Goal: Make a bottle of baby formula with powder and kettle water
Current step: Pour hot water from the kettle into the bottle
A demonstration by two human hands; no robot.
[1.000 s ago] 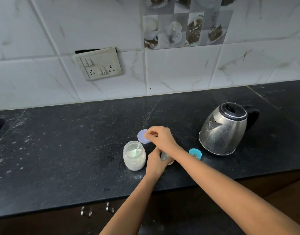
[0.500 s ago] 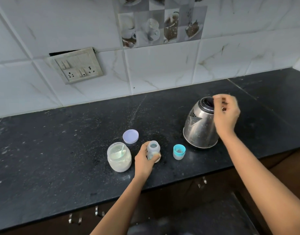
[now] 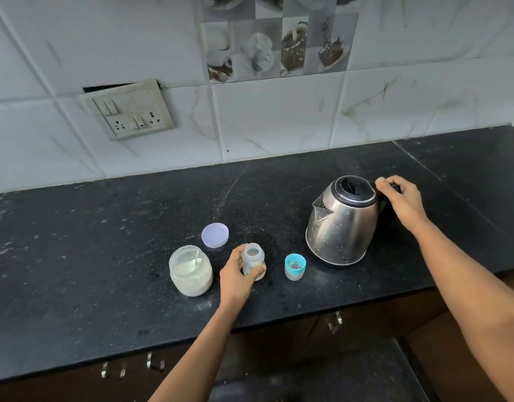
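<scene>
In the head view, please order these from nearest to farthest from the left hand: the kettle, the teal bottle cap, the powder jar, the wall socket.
From the left hand, which grips the baby bottle:
1. Powder jar, just to its left.
2. Teal bottle cap, to its right; nearly as close as the jar.
3. Kettle, farther right.
4. Wall socket, up on the tiles.

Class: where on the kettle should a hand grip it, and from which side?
Grip the kettle by its black handle, coming from the right, probably as the right hand does. The spout faces left toward the baby bottle; the steel body may be hot.
</scene>
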